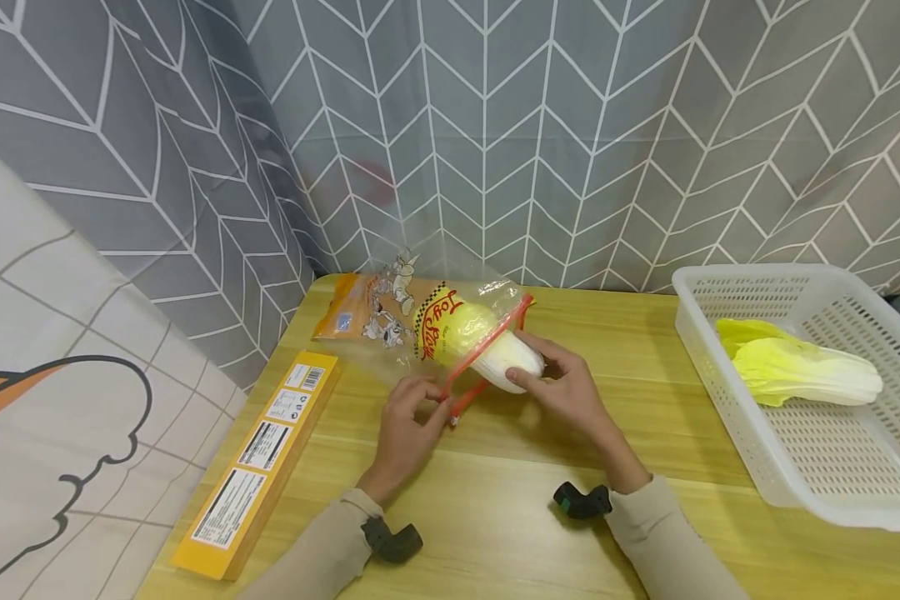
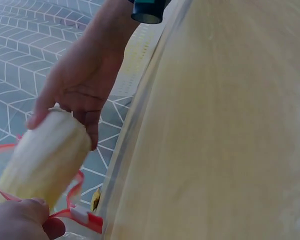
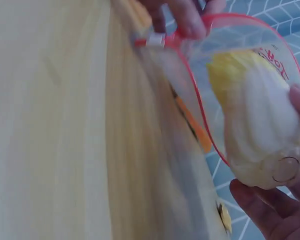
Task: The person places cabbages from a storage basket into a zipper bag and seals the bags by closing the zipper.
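A small Chinese cabbage (image 1: 508, 362) lies partly inside a clear printed zip bag (image 1: 390, 312), leafy yellow end inward and white base sticking out of the red-edged mouth. My right hand (image 1: 573, 387) grips the cabbage at its base, thumb on one side and fingers on the other, as the right wrist view also shows. With thumb and fingertips my left hand (image 1: 412, 425) pinches the bag's red zip edge near the white slider (image 3: 156, 40). In the left wrist view the bag mouth gapes around the cabbage (image 2: 47, 150).
A long orange box (image 1: 258, 458) with white labels lies along the table's left side. At the right, a white perforated basket (image 1: 783, 479) holds another Chinese cabbage (image 1: 802, 367). A grey patterned curtain (image 1: 495, 142) hangs behind the wooden table (image 1: 480, 517).
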Tool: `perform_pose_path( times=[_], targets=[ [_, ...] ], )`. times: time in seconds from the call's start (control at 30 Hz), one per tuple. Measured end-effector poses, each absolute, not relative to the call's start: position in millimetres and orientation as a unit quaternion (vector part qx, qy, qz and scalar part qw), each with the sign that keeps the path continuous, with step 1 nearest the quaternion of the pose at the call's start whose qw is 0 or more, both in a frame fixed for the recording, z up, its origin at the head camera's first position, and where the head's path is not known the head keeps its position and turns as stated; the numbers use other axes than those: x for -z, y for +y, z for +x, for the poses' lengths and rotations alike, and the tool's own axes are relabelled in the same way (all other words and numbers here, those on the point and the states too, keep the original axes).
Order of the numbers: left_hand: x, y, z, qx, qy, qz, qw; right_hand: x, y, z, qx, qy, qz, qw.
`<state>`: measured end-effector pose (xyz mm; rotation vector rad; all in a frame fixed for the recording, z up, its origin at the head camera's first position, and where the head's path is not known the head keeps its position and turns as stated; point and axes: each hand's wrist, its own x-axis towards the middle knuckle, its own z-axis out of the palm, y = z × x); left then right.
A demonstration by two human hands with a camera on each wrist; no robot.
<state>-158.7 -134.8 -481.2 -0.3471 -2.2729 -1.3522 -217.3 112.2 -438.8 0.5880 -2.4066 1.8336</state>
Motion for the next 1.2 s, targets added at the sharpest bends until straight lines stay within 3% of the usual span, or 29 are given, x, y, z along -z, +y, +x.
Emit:
perform_pose_path(
  times=[0.3, 0.57, 0.97, 1.2],
  targets=[
    [480, -134, -159, 0.503, -0.825, -0.122, 0.226, 432, 99, -212, -0.722, -0.673, 0.161, 0.013],
    [478, -136, -159, 0.515, -0.828, -0.087, 0.204, 438, 87, -209, -0.675, -0.725, 0.138, -0.011],
    [479, -136, -158, 0.501, -0.838, -0.099, 0.192, 438, 63, -214, -0.542, -0.809, 0.202, 0.102],
    [479, -135, -159, 0.49, -0.842, -0.101, 0.202, 439, 46, -219, -0.621, -0.765, 0.148, 0.085]
  ],
)
